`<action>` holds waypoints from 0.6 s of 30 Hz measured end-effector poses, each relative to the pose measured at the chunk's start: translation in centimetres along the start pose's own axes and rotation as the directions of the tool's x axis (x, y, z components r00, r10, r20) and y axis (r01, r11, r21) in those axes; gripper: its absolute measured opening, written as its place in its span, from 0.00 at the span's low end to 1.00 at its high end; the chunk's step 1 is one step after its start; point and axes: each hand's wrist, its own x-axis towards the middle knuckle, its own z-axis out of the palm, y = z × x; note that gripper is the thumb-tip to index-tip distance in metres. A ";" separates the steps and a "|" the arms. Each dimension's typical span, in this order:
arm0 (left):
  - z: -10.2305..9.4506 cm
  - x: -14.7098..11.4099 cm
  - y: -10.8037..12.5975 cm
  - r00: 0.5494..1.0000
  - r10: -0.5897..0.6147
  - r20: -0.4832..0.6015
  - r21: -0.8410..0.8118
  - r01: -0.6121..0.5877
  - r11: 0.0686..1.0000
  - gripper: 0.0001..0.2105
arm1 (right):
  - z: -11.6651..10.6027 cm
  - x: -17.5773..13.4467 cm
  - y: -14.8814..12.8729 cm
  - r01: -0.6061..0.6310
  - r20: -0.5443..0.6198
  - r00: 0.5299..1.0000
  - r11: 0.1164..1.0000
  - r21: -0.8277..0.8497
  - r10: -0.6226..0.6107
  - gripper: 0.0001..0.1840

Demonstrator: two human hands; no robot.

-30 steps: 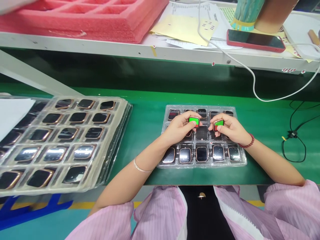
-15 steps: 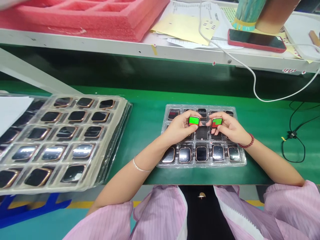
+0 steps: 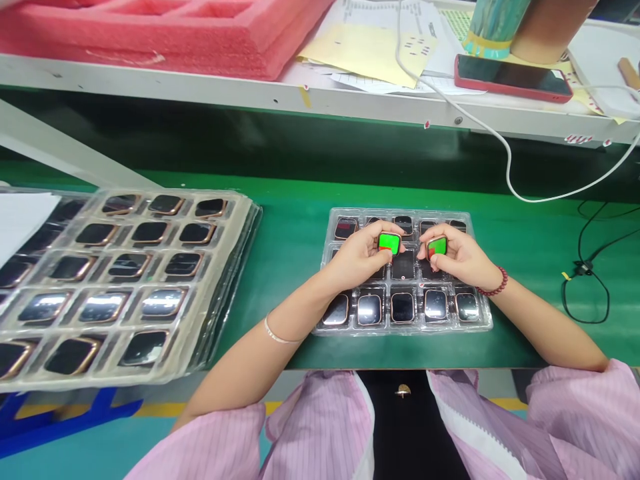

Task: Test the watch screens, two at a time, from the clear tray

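Note:
My left hand [image 3: 361, 251] grips a smartwatch body [image 3: 389, 242] by its edges, thumb at the lower part of its lit screen, which is mostly green with some red. A second smartwatch body [image 3: 437, 247] is pinched in my right hand [image 3: 461, 257]; green and red fill its screen too, and it is slightly turned. Both hands are just above a clear plastic tray [image 3: 406, 329] on the green bench. Dark-screened watch bodies, such as one in the front row [image 3: 403, 307], lie in its pockets. The hands cover part of the middle row.
At the left is a stack of clear trays [image 3: 193, 320] full of watch bodies, with white paper [image 3: 23, 217] on top. A shelf [image 3: 360, 107] crosses above, bearing red foam [image 3: 270, 47], papers and a phone [image 3: 513, 78]. A white cable [image 3: 509, 163] hangs down; black cables [image 3: 585, 270] lie right.
The right-hand watch has turned a little and shifted slightly right. The red area on the left watch's screen looks smaller. Both hands otherwise stay over the tray.

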 end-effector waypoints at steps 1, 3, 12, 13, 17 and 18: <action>0.0 0.0 0.0 1.000 0.001 0.001 0.001 -0.001 1.000 0.17 | 0.0 0.0 0.0 0.002 0.002 1.000 1.000 -0.003 -0.002 0.16; 0.0 0.0 0.0 1.000 0.000 -0.002 0.012 0.000 1.000 0.18 | 0.0 0.0 -0.1 0.013 0.003 1.000 1.000 -0.006 -0.013 0.15; 0.0 -0.1 0.3 1.000 0.002 0.014 0.035 -0.002 0.999 0.18 | 0.0 0.0 -0.4 0.015 -0.031 0.999 1.000 -0.005 -0.015 0.10; 0.0 -0.1 0.4 1.000 0.001 0.017 0.036 -0.001 0.999 0.18 | 0.0 0.0 -0.4 0.014 -0.033 0.999 1.000 -0.007 -0.014 0.10; -0.1 -0.1 0.3 1.000 0.002 0.020 0.032 -0.002 0.999 0.18 | 0.0 -0.1 -0.3 0.015 -0.025 1.000 1.000 -0.014 -0.015 0.09; -0.1 -0.1 0.3 1.000 -0.001 0.017 0.027 0.001 1.000 0.18 | -0.1 -0.1 -0.3 0.015 -0.023 1.000 1.000 -0.011 -0.015 0.10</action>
